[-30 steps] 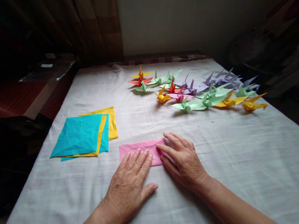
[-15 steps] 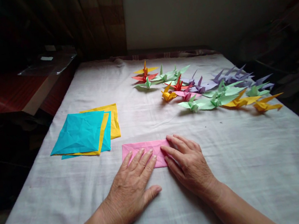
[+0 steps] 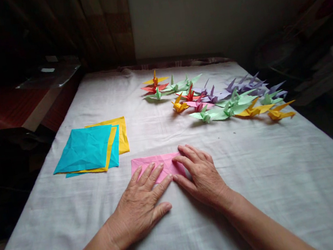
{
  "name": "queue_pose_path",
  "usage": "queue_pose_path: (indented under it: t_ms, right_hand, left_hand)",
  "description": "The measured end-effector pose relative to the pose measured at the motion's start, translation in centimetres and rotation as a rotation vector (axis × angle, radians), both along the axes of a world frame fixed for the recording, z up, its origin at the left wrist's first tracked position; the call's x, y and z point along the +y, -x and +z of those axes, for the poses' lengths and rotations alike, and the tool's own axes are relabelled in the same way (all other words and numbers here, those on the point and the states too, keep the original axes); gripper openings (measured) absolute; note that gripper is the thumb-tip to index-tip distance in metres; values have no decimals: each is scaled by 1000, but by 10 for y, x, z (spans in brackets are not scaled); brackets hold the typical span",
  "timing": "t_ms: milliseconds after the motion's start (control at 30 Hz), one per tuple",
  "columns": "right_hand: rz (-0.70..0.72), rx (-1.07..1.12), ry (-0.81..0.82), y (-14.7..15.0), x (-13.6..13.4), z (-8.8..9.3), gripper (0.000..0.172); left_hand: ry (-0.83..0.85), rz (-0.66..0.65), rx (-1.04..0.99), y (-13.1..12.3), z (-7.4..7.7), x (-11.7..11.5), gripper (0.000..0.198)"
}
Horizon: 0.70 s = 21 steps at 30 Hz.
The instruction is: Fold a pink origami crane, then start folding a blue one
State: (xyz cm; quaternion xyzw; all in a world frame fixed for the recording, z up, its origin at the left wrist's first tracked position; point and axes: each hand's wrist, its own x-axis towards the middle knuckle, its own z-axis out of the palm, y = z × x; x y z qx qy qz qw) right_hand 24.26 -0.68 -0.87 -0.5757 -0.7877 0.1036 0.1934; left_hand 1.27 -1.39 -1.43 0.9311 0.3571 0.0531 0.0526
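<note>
A pink sheet of origami paper [image 3: 167, 163], folded into a creased rectangle, lies flat on the cloth-covered table. My left hand [image 3: 141, 197] rests palm down with its fingers spread over the left and middle part of the paper, the index fingertip at the near edge. My right hand [image 3: 200, 174] is on the right end of the paper, fingers apart and slightly bent. Its thumb touches the near edge close to the left index fingertip. The paper's right end is partly hidden under the right hand.
To the left lies a stack of blue and yellow paper squares [image 3: 84, 147]. Many folded paper cranes, among them a yellow crane [image 3: 279, 113] and a green crane [image 3: 205, 115], spread over the back right. A clear plastic bag [image 3: 52, 73] lies on a brown side table [image 3: 4, 105].
The right hand has shifted slightly left, its thumb now near the left index fingertip at the paper's near edge. The whole view has also shifted a little.
</note>
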Motion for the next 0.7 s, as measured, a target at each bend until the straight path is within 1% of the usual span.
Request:
queue_pose_path:
  t_ms: [133,233,400,567,700]
  right_hand:
    - [16,13,40,-2,2,1,35]
    - [24,9,48,-3,3,3,36]
    - [28,1,58,-3,4,4,38]
    - [30,-14,53,-3,6,1,40]
    - [40,-36,37,-3,7,3,40]
  left_hand:
    - [33,-24,53,2,4,5,64]
    - [-5,-43,83,9,3,7,65]
    - [-93,-58,130,37,-1,5,66]
    - [-88,8,166,66,-1,1,65]
    - [-63,63,168,76,3,0,61]
